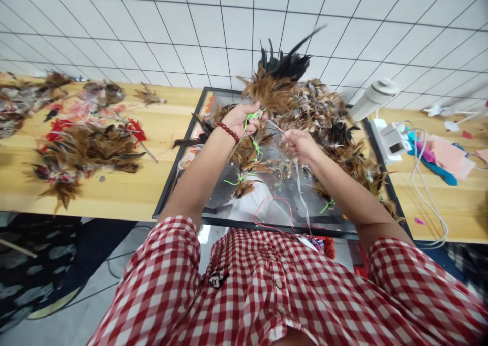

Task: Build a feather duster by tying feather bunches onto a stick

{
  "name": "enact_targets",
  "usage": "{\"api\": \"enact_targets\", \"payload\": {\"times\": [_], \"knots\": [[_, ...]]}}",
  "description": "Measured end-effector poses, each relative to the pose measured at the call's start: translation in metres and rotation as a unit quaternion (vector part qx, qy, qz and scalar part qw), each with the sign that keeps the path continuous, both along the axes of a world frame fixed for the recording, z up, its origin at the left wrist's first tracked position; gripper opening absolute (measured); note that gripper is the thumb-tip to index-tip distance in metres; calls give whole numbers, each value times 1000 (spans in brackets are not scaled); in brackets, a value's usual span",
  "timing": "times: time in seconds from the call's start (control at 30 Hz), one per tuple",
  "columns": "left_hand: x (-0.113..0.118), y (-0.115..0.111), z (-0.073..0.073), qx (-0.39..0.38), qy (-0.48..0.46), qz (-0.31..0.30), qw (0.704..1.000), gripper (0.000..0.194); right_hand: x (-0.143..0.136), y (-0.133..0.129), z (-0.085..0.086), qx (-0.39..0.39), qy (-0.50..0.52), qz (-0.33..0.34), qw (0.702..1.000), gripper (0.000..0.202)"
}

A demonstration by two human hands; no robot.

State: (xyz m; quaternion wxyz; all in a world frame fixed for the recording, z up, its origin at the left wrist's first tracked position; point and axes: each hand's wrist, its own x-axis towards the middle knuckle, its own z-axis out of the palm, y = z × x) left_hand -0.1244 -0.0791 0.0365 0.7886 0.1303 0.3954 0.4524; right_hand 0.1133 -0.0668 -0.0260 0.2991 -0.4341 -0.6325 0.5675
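Red-check shirt (274,290) nearest. R hand (301,145) grip closed on thin thread (275,126), over black-framed tray (173,173) on wood surface (125,193). L hand (242,120) w/ bead bracelet (227,131), grip pinching green-tied feather bundle (256,116). Feather pile (305,102) just behind.

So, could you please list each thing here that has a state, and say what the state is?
Left hand: closed, pinching a green string.
Green string: held, tied around feathers.
Right hand: closed around a thin strand, pulled taut toward the left hand.
Feather pile: heaped loose on the tray.
Tray: flat on the table, overhanging its near edge.
Feather bundles: lying on the table.
White cable: slack, looped.
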Motion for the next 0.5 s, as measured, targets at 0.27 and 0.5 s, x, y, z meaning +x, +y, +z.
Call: {"api": "enact_targets", "payload": {"times": [0.27,0.5], "knots": [[0,-2,-19,-23,15,7,1000,15,-39,-55,-3,466,-184,226,836,31],[3,-19,-3,-7,19,16,1000,11,-88,-54,-29,534,-272,367,711,26]]}}
